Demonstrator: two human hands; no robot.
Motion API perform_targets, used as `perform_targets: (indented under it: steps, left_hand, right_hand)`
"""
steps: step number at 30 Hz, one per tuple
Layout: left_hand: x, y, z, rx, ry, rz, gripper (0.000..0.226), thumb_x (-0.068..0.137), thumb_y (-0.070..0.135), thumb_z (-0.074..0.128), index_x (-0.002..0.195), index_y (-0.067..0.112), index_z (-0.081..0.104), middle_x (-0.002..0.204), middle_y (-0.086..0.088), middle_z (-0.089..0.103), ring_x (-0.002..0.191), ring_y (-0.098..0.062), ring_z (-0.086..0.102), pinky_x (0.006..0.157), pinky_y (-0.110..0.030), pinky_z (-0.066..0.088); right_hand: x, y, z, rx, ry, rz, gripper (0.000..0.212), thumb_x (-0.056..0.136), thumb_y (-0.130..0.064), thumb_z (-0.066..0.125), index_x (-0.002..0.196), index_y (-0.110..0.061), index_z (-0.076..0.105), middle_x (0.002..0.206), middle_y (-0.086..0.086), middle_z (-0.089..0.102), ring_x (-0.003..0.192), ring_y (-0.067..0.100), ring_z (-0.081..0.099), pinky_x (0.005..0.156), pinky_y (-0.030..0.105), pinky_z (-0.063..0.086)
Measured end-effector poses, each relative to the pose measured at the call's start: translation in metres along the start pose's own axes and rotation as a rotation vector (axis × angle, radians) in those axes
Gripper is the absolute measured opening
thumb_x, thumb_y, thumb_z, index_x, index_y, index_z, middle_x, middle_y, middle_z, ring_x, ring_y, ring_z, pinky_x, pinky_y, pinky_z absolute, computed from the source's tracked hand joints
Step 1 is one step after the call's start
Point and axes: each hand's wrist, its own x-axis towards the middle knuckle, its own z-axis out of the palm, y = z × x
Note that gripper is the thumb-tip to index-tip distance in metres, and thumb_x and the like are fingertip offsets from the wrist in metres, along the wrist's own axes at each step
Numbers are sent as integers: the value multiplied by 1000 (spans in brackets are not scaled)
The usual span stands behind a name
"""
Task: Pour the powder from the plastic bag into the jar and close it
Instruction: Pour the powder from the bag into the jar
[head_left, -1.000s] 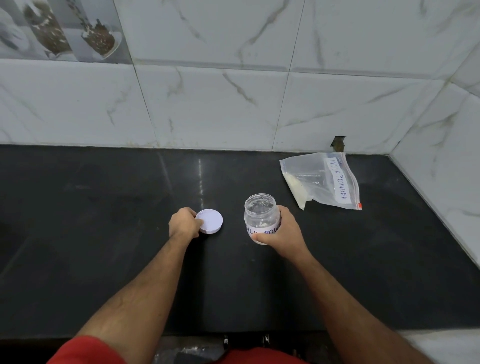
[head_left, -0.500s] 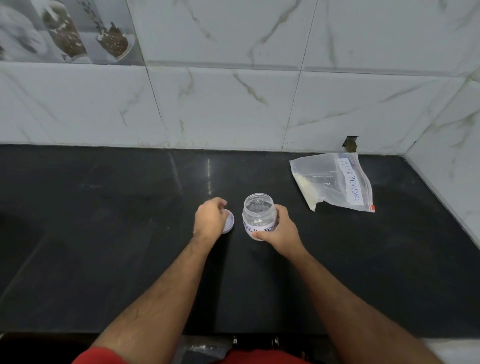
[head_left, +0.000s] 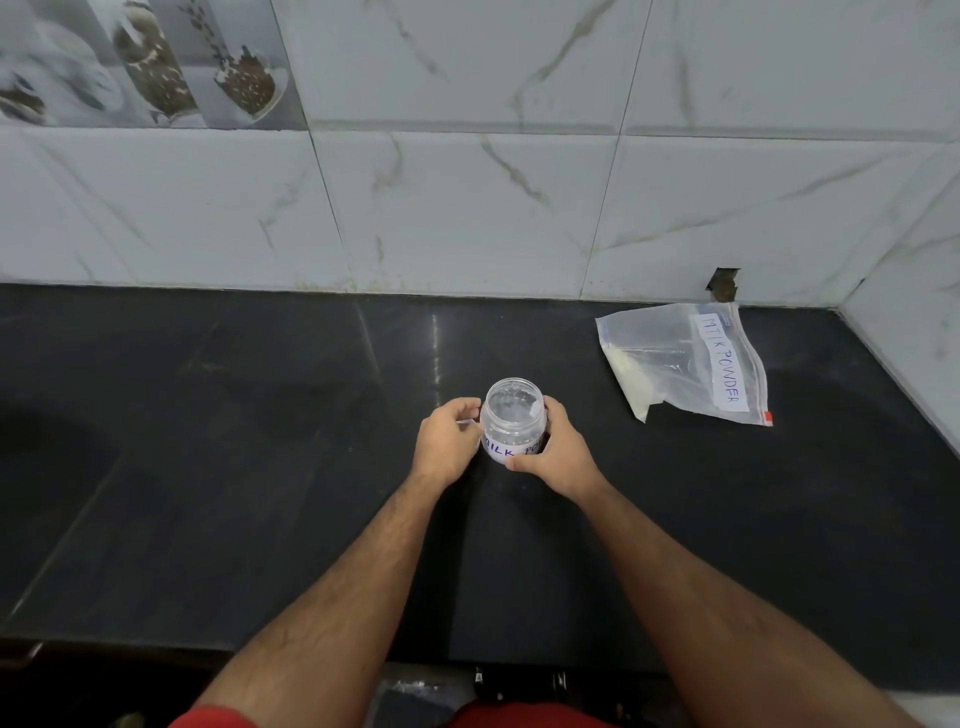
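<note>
A small clear jar with a handwritten white label stands open on the black countertop. My right hand wraps around its right side. My left hand is pressed against the jar's left side, fingers curled over the white lid, of which only a thin edge shows. A clear zip bag labelled "MILK POWDER" lies flat at the back right, apart from both hands, with pale powder gathered in its lower left corner.
White marble tiled walls close off the back and the right side of the counter. A small dark hole in the wall sits just behind the bag. The counter's front edge runs under my forearms.
My left hand picked the white lid up off the counter and carried it right, up against the jar. My right hand kept its grip on the jar. The bag stayed put.
</note>
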Motion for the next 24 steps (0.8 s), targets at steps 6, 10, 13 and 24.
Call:
perform_targets:
  steps: [6, 10, 13, 24]
  left_hand:
    - [3, 31, -3, -18, 204, 151, 30, 93, 5, 58, 121, 11, 68, 119, 0, 71, 111, -11, 66, 99, -22, 48]
    - [2, 70, 4, -28, 269, 282, 27, 94, 15, 60, 120, 15, 68, 115, 6, 71, 106, -5, 65, 96, -22, 50]
    - [5, 101, 33, -27, 210, 351, 27, 94, 19, 60, 120, 17, 68, 115, 6, 70, 105, -5, 64, 95, -21, 50]
    - [26, 160, 182, 89, -69, 295, 29, 92, 23, 62, 119, 15, 68, 110, 3, 71, 91, -8, 64, 89, -24, 51]
  right_hand:
    - [-1, 6, -37, -87, 77, 9, 89, 81, -4, 71, 158, -16, 26, 160, 9, 39, 146, 22, 39, 116, 38, 38]
    - [-1, 2, -71, -63, 258, -43, 64, 87, -6, 67, 147, -10, 46, 146, 7, 54, 135, 20, 51, 110, 28, 39]
    - [3, 1, -109, -48, 367, -57, 47, 90, -10, 68, 136, -7, 57, 137, 8, 62, 128, 23, 58, 104, 28, 42]
    - [32, 64, -260, -127, 526, 118, 36, 93, -17, 61, 128, -7, 64, 128, 11, 68, 116, 27, 64, 98, 33, 48]
